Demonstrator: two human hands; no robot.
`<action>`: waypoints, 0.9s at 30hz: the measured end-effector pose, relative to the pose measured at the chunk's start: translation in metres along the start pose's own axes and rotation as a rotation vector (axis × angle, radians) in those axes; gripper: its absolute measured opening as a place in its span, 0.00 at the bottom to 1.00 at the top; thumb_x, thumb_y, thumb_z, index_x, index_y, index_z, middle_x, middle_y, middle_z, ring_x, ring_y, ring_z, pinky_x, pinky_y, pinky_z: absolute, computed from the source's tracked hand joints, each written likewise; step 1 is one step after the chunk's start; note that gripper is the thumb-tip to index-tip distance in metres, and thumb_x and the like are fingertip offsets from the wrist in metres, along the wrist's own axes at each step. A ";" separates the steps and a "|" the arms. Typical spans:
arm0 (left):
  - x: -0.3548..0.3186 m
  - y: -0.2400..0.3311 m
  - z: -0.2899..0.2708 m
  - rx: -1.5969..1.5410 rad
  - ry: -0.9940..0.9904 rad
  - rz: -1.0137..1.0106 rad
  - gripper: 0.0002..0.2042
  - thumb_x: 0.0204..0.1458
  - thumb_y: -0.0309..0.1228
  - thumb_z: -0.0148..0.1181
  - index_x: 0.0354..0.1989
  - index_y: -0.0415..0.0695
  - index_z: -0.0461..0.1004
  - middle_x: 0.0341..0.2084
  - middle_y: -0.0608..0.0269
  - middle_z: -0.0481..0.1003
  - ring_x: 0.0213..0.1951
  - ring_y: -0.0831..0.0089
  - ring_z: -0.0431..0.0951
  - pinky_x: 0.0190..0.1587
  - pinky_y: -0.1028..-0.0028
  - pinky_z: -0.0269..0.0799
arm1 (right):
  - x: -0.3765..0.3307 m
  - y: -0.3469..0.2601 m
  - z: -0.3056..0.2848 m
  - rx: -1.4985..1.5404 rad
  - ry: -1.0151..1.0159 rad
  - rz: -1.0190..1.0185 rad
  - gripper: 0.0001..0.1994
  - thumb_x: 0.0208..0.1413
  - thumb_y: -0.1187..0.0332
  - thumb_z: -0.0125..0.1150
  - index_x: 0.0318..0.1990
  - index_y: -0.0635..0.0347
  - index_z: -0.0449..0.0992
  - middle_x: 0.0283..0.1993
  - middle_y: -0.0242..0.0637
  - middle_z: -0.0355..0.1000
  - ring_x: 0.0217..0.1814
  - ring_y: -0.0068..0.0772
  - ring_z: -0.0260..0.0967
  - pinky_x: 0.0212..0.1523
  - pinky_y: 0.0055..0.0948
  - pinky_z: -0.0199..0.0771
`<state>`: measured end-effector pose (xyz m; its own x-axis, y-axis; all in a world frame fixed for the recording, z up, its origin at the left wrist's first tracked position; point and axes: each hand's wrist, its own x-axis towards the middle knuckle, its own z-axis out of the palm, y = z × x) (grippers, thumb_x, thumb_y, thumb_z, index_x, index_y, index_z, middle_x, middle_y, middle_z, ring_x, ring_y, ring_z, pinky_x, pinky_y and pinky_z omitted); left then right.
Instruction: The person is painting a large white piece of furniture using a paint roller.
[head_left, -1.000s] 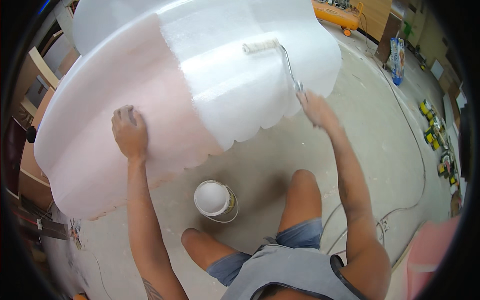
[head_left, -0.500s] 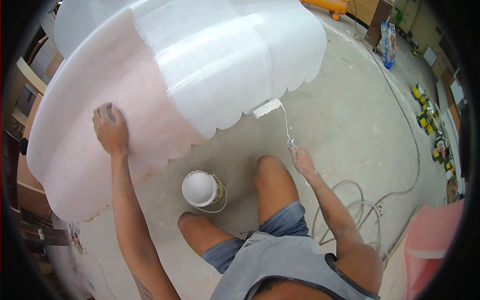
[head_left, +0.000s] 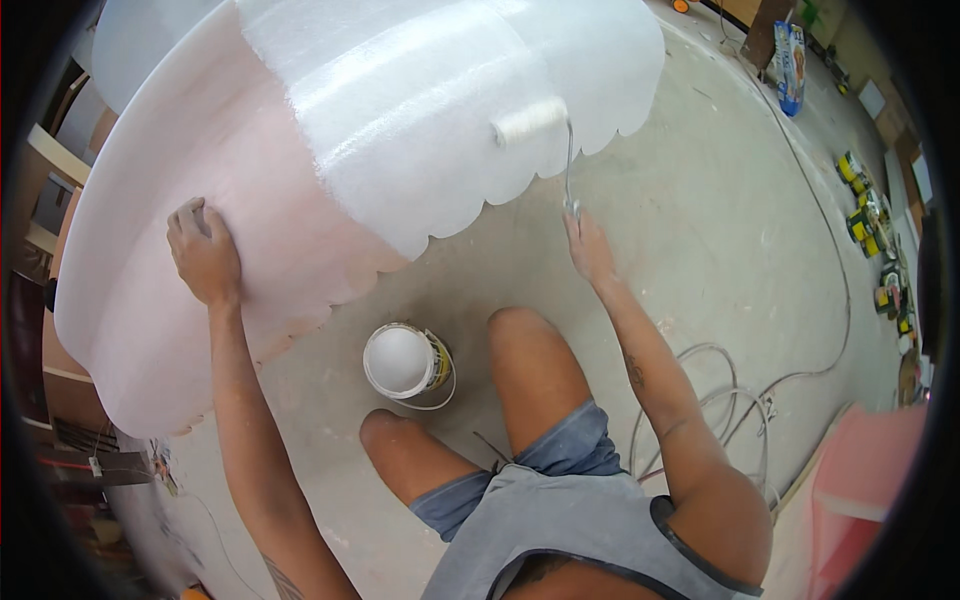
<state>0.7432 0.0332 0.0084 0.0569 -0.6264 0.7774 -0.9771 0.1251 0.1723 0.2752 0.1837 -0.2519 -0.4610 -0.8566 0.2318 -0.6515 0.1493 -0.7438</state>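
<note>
A large curved panel with a scalloped lower edge (head_left: 280, 240) spans the upper left. Its left part is pale pink, while the right part carries glossy white paint. My left hand (head_left: 207, 255) rests on the pink part, holding nothing, fingers slightly bent and thumb apart. In my right hand (head_left: 590, 248) is the handle of a paint roller (head_left: 530, 123), closed in my fingers. The white roller sleeve lies against the painted side, just above the scallops. Below the panel, in front of my knees, stands a bucket (head_left: 440, 365) of white paint with its wire handle lowered.
A hose (head_left: 735, 410) lies coiled on the grey floor to my right, near a pink moulded piece (head_left: 870, 470). Several yellow-and-black cans (head_left: 862, 225) line the right wall. A blue-and-white bag (head_left: 789, 68) stands at the far right.
My right hand has moved away from me, carrying the roller from below the scalloped edge up onto the white surface. The left hand stays on the pink part.
</note>
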 end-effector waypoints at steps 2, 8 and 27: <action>0.001 -0.002 0.003 0.009 -0.001 0.019 0.14 0.63 0.37 0.50 0.52 0.48 0.76 0.53 0.64 0.74 0.57 0.61 0.73 0.58 0.61 0.70 | -0.039 0.055 0.022 -0.034 0.031 -0.062 0.21 0.73 0.51 0.43 0.50 0.62 0.70 0.40 0.64 0.74 0.46 0.70 0.72 0.46 0.58 0.69; 0.000 -0.006 0.002 0.015 0.000 0.018 0.14 0.63 0.37 0.50 0.51 0.48 0.76 0.53 0.63 0.74 0.57 0.60 0.73 0.58 0.61 0.70 | -0.098 0.097 0.006 -0.138 -0.258 0.279 0.21 0.73 0.51 0.44 0.50 0.62 0.70 0.37 0.62 0.75 0.44 0.69 0.73 0.44 0.58 0.68; 0.000 -0.010 0.002 0.015 0.019 0.026 0.14 0.64 0.37 0.51 0.52 0.48 0.77 0.53 0.64 0.75 0.56 0.61 0.74 0.58 0.62 0.71 | 0.036 -0.011 -0.024 0.054 0.020 -0.009 0.23 0.72 0.50 0.45 0.55 0.65 0.71 0.48 0.67 0.73 0.54 0.71 0.69 0.52 0.56 0.68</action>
<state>0.7527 0.0303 0.0055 0.0351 -0.6081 0.7931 -0.9812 0.1297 0.1429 0.2508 0.1632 -0.2201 -0.4674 -0.8476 0.2512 -0.6226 0.1139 -0.7742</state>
